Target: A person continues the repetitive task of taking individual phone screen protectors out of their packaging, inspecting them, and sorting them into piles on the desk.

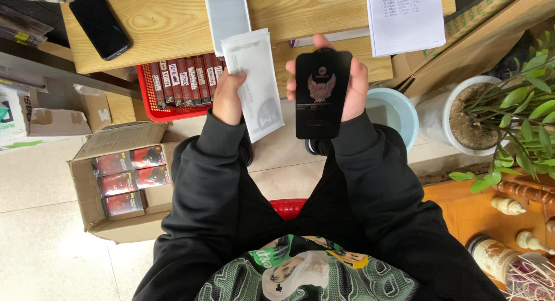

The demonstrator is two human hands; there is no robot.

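Your right hand (347, 84) cups the black flat packet (321, 93) from behind, fingers curled round its edges, its long axis upright and its face toward you. Just beside it, your left hand (228, 99) pinches the white sleeve (257, 84), tilted slightly. Both forearms are raised over your lap, below the wooden table (167, 23) edge

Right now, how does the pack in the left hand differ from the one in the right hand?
The white pack in the left hand is pale, tilted, and pinched at its edge. The black pack in the right hand is dark with an emblem, upright, and cradled from behind. Both are flat, slim rectangles.
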